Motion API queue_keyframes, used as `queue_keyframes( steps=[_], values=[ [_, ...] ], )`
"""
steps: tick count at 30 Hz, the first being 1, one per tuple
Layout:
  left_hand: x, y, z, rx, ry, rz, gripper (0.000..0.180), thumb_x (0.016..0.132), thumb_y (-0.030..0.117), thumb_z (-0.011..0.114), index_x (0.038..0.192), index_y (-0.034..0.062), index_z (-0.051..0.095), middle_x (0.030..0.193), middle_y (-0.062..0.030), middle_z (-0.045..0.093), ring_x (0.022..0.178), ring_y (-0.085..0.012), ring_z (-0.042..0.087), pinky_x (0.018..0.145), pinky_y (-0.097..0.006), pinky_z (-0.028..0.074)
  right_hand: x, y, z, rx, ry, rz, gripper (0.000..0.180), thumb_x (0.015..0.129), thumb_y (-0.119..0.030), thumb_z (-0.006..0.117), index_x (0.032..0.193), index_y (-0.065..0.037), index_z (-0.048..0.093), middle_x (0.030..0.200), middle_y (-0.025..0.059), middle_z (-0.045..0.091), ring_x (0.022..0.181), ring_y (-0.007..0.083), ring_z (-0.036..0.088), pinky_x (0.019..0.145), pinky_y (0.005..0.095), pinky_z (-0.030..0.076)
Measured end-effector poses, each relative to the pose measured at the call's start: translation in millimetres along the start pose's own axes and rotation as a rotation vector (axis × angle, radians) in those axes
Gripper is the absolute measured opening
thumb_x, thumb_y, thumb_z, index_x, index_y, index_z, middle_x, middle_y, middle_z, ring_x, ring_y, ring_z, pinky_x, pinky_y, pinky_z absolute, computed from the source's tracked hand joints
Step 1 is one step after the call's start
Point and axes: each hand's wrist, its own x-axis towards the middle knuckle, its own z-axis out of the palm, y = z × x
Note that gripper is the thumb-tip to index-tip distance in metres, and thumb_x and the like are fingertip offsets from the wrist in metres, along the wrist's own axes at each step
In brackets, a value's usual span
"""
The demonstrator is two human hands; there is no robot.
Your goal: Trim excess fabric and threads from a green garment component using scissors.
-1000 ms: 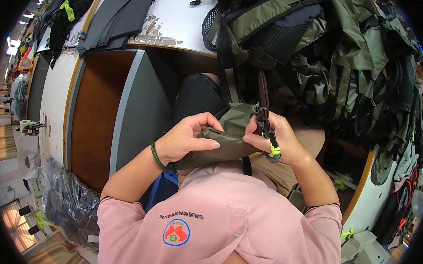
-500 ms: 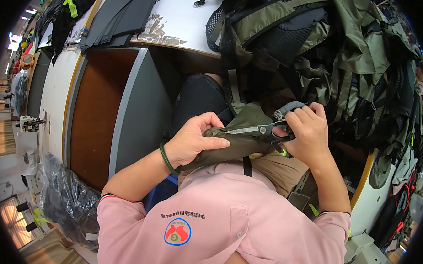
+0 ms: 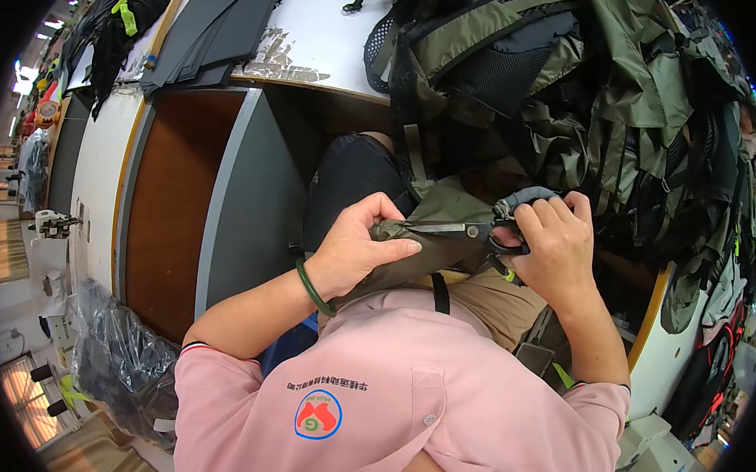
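Starting from the olive fabric point(image 3: 411, 259), bunched above the lap. At its left end, see left hand point(image 3: 352, 247) half curled, thumb stretched along the near side, fingers on the far side, gripping cloth in between; probably holding it like this to steady the edge against the blade. Just left of the olive fabric, also green bangle point(image 3: 311, 288) on that wrist. Along the top edge of the olive fabric, scissors point(image 3: 472, 231) laid nearly flat, tip toward left hand, likely to follow the edge instead of poking through. Cannot tell blades as fully together or slightly parted. At the right end of the olive fabric, see right hand point(image 3: 557, 245) closed around the scissors handles, fingers curled; exact loop placement partly hidden, likely turned sideways to line up with the edge. Now surroundings, left to right again. Far left of the olive fabric, clear plastic bag point(image 3: 119, 363) with dark contents. Nearer on the left, brown panel point(image 3: 169, 216), then grey partition point(image 3: 234, 203), limiting room for the left elbow, maybe. Up and left of the olive fabric, grey sheets point(image 3: 209, 31) stacked on white worktop point(image 3: 337, 37). Above and right of the olive fabric, big heap of olive and black bags point(image 3: 633, 104), hanging close behind right hand and likely the main obstacle. Far lower right of the olive fabric, pale machine point(image 3: 653, 460), partly cut off by the sleeve.
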Motion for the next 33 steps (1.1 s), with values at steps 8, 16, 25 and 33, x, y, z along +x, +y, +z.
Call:
queue_keyframes(
  steps=[8, 16, 25, 33],
  values=[
    [2.9, -3.5, -3.4, -0.042, -0.002, -0.031, 0.028, 0.08, -0.006, 0.075, 0.092, 0.0059, 0.053, 0.09, -0.0032, 0.062, 0.08, -0.007, 0.06, 0.073, -0.021, 0.05, 0.4, 0.6, 6.4, 0.057, 0.009, 0.015, 0.024, 0.071, -0.019, 0.078, 0.078, -0.009, 0.057, 0.072, 0.0028, 0.054, 0.072, 0.0221, 0.057, 0.08, 0.0438, 0.042],
    [3.5, -2.7, -4.7, -0.142, -0.006, -0.075, 0.028, 0.08, -0.006, 0.075, 0.092, 0.0056, 0.053, 0.091, -0.0049, 0.064, 0.082, -0.0087, 0.063, 0.075, -0.023, 0.052, 0.3, -1.2, 14.2, 0.076, 0.051, 0.018, 0.025, 0.069, -0.019, 0.079, 0.078, -0.009, 0.058, 0.072, 0.0024, 0.054, 0.072, 0.0221, 0.056, 0.079, 0.0435, 0.042],
    [4.2, -4.0, -2.8, -0.147, -0.026, -0.107, 0.027, 0.08, -0.007, 0.074, 0.091, 0.0053, 0.053, 0.091, -0.0042, 0.063, 0.079, -0.0081, 0.063, 0.073, -0.022, 0.053, 2.2, 0.3, 14.5, 0.034, 0.063, -0.023, 0.023, 0.072, -0.017, 0.078, 0.078, -0.011, 0.057, 0.072, 0.0025, 0.053, 0.072, 0.0217, 0.056, 0.08, 0.0442, 0.042],
    [4.0, -7.6, -4.6, -0.128, -0.047, -0.104, 0.026, 0.08, -0.007, 0.074, 0.092, 0.0049, 0.054, 0.091, -0.003, 0.063, 0.081, -0.0079, 0.062, 0.075, -0.022, 0.053, 0.9, 7.5, 15.9, 0.036, 0.05, -0.052, 0.024, 0.07, -0.015, 0.078, 0.078, -0.009, 0.057, 0.069, 0.0033, 0.053, 0.068, 0.0234, 0.055, 0.078, 0.0421, 0.042]
  ],
)
